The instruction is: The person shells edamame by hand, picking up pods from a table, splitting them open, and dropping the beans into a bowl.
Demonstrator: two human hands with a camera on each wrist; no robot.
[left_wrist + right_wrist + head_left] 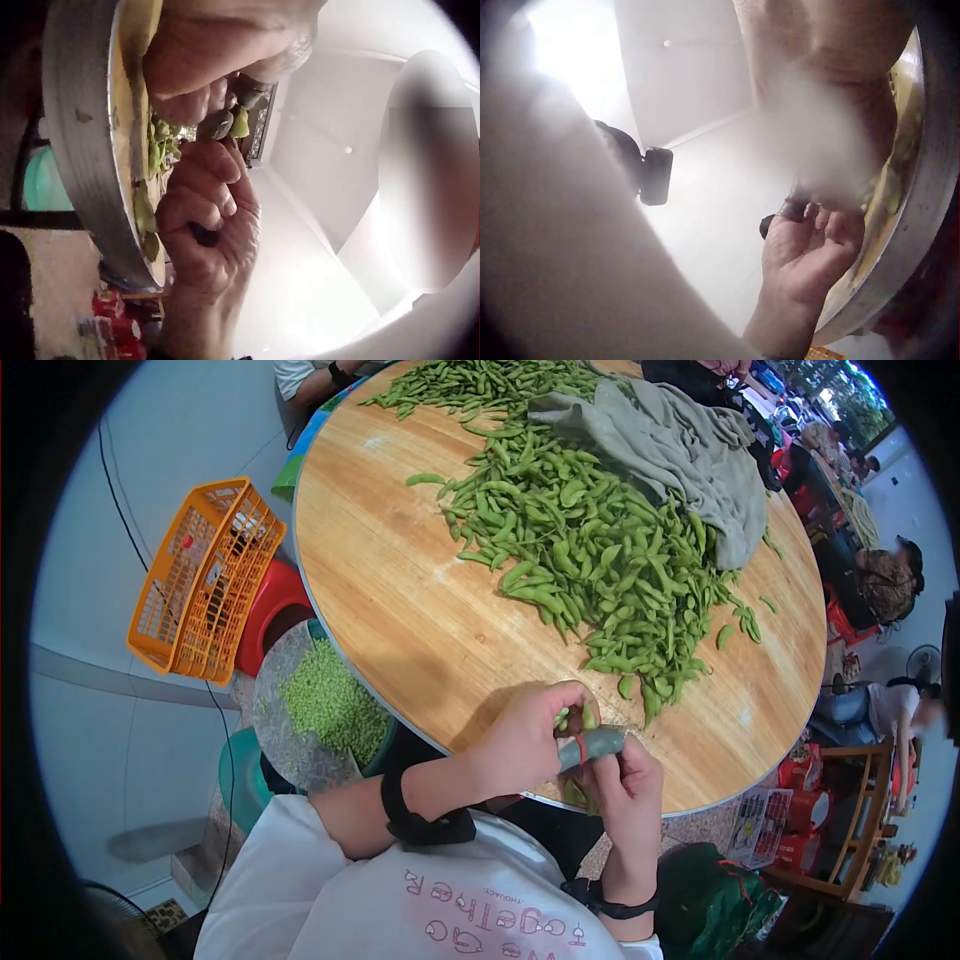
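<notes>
Over the near edge of the round wooden table, both hands meet with bent fingers. The left hand holds green pods in its curled fingers, and a grey cover with a red band wraps its thumb. Close against it, the right hand has thumb and fingers pinched together. Between the fingertips of both hands, a pod shows in the left wrist view, partly hidden by them. A large heap of green pods covers the table's middle.
Grey cloth lies over part of the heap. Left of the table stand an orange basket, a red stool and a container of shelled beans. A dark green bag is at lower right. Other people sit beyond the table.
</notes>
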